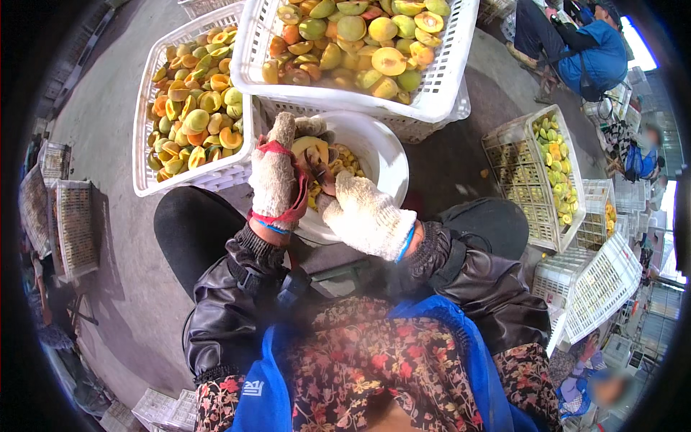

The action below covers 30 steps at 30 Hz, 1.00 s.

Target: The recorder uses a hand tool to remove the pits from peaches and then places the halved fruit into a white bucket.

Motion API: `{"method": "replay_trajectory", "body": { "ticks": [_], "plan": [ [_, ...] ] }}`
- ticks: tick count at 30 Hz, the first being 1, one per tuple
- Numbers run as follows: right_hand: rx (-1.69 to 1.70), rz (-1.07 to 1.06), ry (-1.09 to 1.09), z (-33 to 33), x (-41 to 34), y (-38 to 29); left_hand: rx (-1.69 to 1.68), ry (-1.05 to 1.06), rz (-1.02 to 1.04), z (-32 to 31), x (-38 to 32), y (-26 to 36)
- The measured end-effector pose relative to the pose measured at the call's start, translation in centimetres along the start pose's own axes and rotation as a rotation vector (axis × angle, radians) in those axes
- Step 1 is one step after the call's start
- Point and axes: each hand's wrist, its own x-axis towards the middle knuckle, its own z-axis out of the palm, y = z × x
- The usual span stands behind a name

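My left hand (278, 173), in a knit glove with a red strip wound round it, grips a halved yellow fruit (310, 149) above a white plastic tub (391, 162). My right hand (367, 213), in a pale knit glove, holds a small tool with a dark, curved metal tip (321, 171) against the fruit; its handle is hidden in the glove. Yellow pieces (348, 162) lie in the tub. Beyond it stands a white crate of fruit halves (345, 94), and at its left another white crate of cut fruit (141, 140).
My knees flank the tub. Crates of fruit (532, 183) stand at the right, with a tilted white crate (607, 286) below them. Another crate (75, 229) is at the far left. A person in blue (591, 54) sits at the upper right; others are at the right edge.
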Motion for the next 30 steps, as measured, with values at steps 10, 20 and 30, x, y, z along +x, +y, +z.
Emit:
{"method": "replay_trajectory", "body": {
  "ticks": [10, 20, 30],
  "plan": [
    [0.528, 0.257, -0.302, -1.3, -0.1, -0.8, -0.143, 0.02, -0.256, 0.5, 0.3, 1.3],
    [1.065, 0.502, -0.378, -2.3, 0.5, -2.7, -0.066, 0.012, -0.093, 2.8, -2.8, 3.9],
    [0.527, 0.171, -0.037, -1.1, 2.7, -2.3, -0.688, -0.282, -0.367, 1.4, -0.7, 3.2]
  ]
}}
